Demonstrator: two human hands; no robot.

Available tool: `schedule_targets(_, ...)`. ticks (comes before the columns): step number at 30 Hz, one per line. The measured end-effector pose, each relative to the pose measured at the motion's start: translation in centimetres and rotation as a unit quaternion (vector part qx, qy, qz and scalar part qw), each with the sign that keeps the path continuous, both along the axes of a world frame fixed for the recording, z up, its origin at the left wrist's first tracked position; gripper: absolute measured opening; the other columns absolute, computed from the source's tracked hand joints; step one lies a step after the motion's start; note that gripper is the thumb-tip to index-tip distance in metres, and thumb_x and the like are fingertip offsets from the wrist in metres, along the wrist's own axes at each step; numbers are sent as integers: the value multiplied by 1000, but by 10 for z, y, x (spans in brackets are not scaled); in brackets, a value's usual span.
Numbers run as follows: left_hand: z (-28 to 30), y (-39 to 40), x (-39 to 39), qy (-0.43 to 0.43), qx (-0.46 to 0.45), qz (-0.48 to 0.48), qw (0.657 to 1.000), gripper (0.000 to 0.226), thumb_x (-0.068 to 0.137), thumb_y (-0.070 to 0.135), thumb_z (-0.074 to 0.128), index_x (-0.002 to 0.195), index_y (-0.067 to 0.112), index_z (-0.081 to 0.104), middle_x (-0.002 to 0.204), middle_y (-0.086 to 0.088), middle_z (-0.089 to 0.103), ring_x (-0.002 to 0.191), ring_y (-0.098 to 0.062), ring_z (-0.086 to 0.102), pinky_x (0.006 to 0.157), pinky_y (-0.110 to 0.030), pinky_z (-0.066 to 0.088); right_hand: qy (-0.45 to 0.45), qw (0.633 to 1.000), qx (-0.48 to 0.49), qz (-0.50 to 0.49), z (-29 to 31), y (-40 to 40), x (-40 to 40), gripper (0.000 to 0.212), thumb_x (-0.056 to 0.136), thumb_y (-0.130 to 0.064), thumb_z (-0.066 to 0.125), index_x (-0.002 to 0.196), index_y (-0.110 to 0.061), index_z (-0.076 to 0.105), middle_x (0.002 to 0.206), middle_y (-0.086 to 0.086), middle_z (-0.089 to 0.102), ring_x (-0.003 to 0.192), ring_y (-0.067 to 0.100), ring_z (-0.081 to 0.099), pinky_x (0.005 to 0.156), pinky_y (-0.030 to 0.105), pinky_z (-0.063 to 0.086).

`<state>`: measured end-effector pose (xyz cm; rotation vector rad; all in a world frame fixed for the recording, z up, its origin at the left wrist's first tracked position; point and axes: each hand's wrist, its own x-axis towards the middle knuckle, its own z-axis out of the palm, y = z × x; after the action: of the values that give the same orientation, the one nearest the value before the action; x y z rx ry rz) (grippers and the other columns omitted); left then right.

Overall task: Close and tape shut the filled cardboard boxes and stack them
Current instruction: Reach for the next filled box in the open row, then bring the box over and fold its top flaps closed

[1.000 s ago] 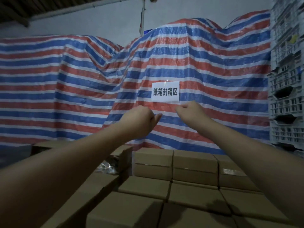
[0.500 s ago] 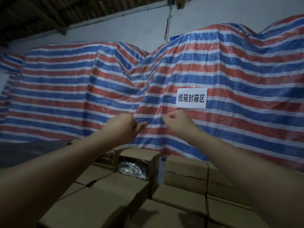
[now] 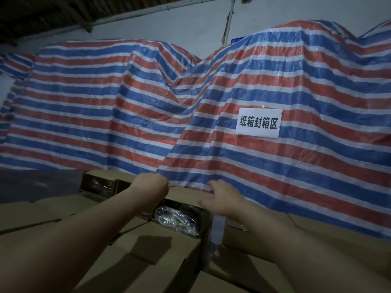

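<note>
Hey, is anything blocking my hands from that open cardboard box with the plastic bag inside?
Nothing visible does. Both the left hand and right hand are already at the top of the open brown cardboard box, above the clear plastic bag inside.

Both hands have dropped from in front of the striped tarp [image 3: 275,170] down to an open cardboard box [image 3: 186,195]. A second ago they were raised near the white paper sign [image 3: 258,123], fists loosely curled and almost touching. Now the left hand [image 3: 151,187] is curled at the box's far left edge, and the right hand [image 3: 222,197] lies with fingers spread on the box's upper flap. The hands are farther apart. The view has swung left, so the sign sits further right, and the box's plastic-wrapped contents [image 3: 177,218] appear between the forearms.
</note>
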<state>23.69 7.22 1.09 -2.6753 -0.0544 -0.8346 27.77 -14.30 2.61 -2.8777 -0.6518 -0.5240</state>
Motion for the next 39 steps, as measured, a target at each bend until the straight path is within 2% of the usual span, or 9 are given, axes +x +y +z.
schedule_targets(4, -10, -2, 34, 15, 31, -12, 999, 36, 106, 41, 27, 127, 31, 54, 71, 2, 50, 57, -14, 47, 50, -27, 42, -11, 999, -51, -6, -25, 10, 36, 69, 88, -51, 58, 146, -21, 37, 147, 7, 40, 137, 30, 39, 113, 46, 34)
schedule_targets(6, -16, -1, 51, 25, 7, -23, 999, 35, 103, 44, 37, 128, 27, 53, 96, -1, 63, 78, -18, 58, 69, -33, 52, 5, 997, -73, -21, -35, 13, 49, 70, 89, -45, 58, 150, -20, 33, 151, 9, 37, 138, 31, 36, 116, 46, 31)
schedule_targets(9, -29, 3, 73, 45, 20, -37, 998, 55, 93, 48, 56, 138, 21, 42, 132, -4, 54, 120, -24, 53, 98, -40, 43, -3, 997, -75, -21, -47, 18, 61, 56, 92, -34, 53, 143, -18, 40, 147, 10, 41, 134, 31, 39, 114, 44, 34)
schedule_targets(18, -59, 8, 103, 39, 17, -36, 998, 71, 89, 59, 57, 141, 17, 33, 139, -7, 48, 126, -26, 48, 101, -41, 40, -81, 997, 18, 3, -65, 32, 71, 26, 99, -11, 45, 122, -14, 57, 127, 10, 58, 111, 28, 57, 92, 40, 51)
schedule_targets(22, -59, 9, 103, 7, -7, -40, 999, 76, 89, 55, 57, 147, 17, 27, 145, -7, 44, 130, -27, 45, 104, -43, 39, -100, 992, 72, 7, -64, 33, 69, 18, 98, -8, 47, 109, -16, 61, 110, 8, 64, 97, 25, 62, 74, 32, 44)
schedule_targets(30, -29, -1, 70, -134, -207, -98, 964, 78, 82, 57, 67, 143, 22, 32, 139, -1, 46, 127, -20, 46, 103, -38, 45, -52, 988, 148, 2, -15, 22, 38, 14, 102, -18, 49, 91, -20, 57, 84, 0, 58, 78, 18, 58, 60, 28, 42)
schedule_targets(34, 16, -2, 34, -60, -389, -189, 899, 55, 79, 54, 73, 121, 27, 50, 113, 4, 57, 98, -12, 58, 83, -31, 53, 16, 982, 190, -3, 28, 11, 11, 13, 102, -20, 51, 98, -13, 61, 92, 9, 65, 76, 20, 63, 54, 26, 47)
schedule_targets(36, 40, -1, 14, -17, -425, -217, 878, 38, 84, 52, 70, 109, 28, 54, 105, 5, 61, 88, -8, 60, 74, -26, 53, 86, 971, 225, -5, 49, 2, -5, 15, 101, -17, 51, 103, -7, 62, 97, 17, 69, 81, 29, 70, 65, 37, 62)
schedule_targets(39, 72, 4, -22, -4, -480, -254, 840, 35, 91, 56, 57, 110, 26, 58, 107, 3, 63, 91, -11, 62, 75, -28, 51, 197, 937, 288, -9, 78, -19, -31, 14, 98, -7, 53, 104, 2, 61, 97, 25, 69, 75, 40, 73, 70, 53, 63)
